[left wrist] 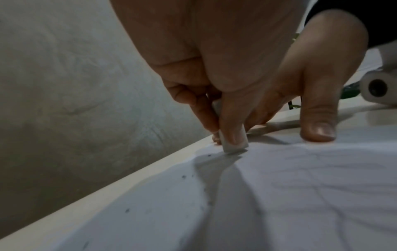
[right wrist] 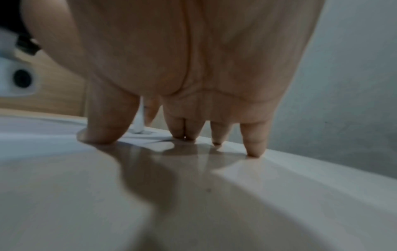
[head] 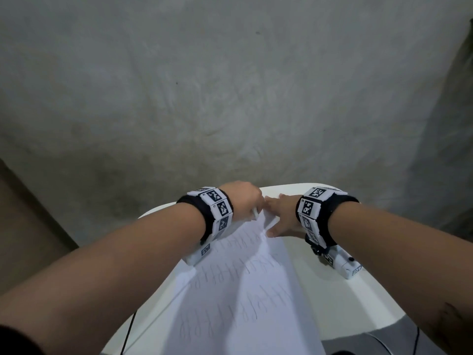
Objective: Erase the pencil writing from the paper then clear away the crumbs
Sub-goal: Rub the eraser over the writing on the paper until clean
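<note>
Our left hand pinches the eraser, its end on the paper at the sheet's 12 o'clock edge. Our right hand spreads straight fingers to pin paper to worktop, likely against buckling. Crumbs lie at 7 o'clock.

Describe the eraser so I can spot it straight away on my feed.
Start at the white table and follow the sheet of paper to its far end, where both hands meet. The eraser is the small pale block pinched in the left hand, pressed onto the sheet. The right hand holds nothing.
</note>
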